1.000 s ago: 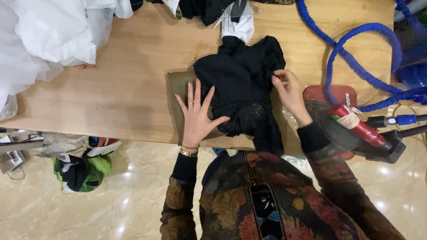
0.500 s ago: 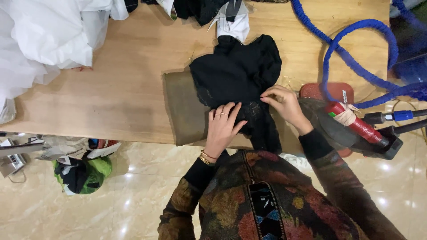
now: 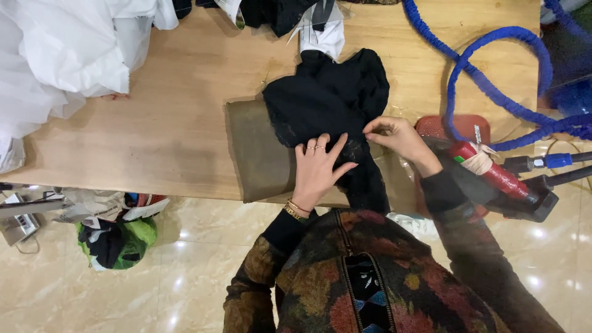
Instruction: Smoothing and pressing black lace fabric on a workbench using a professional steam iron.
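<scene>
A crumpled black lace garment [image 3: 327, 105] lies on a flat olive-brown pad [image 3: 259, 154] at the near edge of the light wooden table [image 3: 172, 117], its lower part hanging over that edge. The left hand [image 3: 317, 169] presses flat on the fabric, fingers spread, its grip open. The right hand [image 3: 398, 137] pinches the cloth's right edge between fingertips. A coiled blue hose [image 3: 487, 80] lies toward the far right corner; white fabric [image 3: 61, 55] heaps at the left edge.

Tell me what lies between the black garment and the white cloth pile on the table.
Only bare wooden table lies between the black garment and the white cloth pile, as seen in the head view.
</scene>
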